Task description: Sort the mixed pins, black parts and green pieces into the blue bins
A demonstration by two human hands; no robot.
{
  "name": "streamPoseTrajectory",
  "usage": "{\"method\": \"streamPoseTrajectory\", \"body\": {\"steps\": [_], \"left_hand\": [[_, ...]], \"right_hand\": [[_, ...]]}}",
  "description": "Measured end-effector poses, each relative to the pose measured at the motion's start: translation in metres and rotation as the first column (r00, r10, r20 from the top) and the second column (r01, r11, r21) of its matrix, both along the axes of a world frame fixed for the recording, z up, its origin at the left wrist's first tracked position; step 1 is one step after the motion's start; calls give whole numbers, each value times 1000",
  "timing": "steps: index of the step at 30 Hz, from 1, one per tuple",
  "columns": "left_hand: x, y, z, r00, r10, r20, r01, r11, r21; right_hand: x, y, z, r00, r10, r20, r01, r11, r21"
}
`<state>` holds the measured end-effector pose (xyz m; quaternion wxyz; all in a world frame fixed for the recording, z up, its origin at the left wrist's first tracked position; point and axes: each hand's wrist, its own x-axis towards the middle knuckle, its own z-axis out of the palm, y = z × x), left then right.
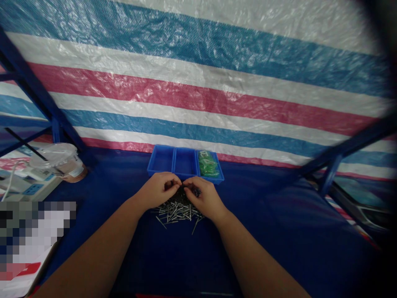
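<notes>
The loose metal pins (178,213) form a low, flat heap on the cloth directly beneath and between the two hands. Each pin is a slender, straight, bright metal shank; small heads show on some, though the exact type is too small to confirm. Their long axes lie in mixed directions, with many running roughly crosswise to the forearms and a few projecting from the heap's lower edge. A darker, denser bunch (180,195) sits at the top of the heap, between the fingertips. The left hand (159,191) and the right hand (204,198) are both curved and partly closed, palms down, with their fingertips (179,181) converging over this bunch. Whether either hand has firm hold of any pin cannot be determined from this view. The heap rests on a blue cloth (257,244). Just ahead of the hands stands a blue plastic tray (161,161) with three compartments; green packets (207,164) occupy the compartment farthest right. Well left of the left hand are a clear plastic cup (57,161) and a white power strip (31,188). Beyond the tray hangs a woven striped tarpaulin (198,91).
</notes>
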<state>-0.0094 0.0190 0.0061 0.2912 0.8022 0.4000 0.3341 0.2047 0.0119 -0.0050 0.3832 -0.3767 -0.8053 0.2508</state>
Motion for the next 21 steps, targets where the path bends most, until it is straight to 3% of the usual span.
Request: {"method": "streamPoseTrajectory", "body": {"steps": [5,10,13,21], "left_hand": [[0,0,-3,1000,1,4,0,998,-62],[-7,4,-5,984,64,-165,-67,998,-12],[-9,5,-7,970,50,-238,-50,999,9],[-8,4,-11,960,35,-279,-34,999,8]], "right_hand": [[0,2,-4,999,-6,-47,4,1000,-29],[3,10,-14,951,-230,-205,206,969,-134],[5,14,-19,913,-309,-268,260,944,-203],[5,16,-24,897,-316,-308,242,936,-255]]}}
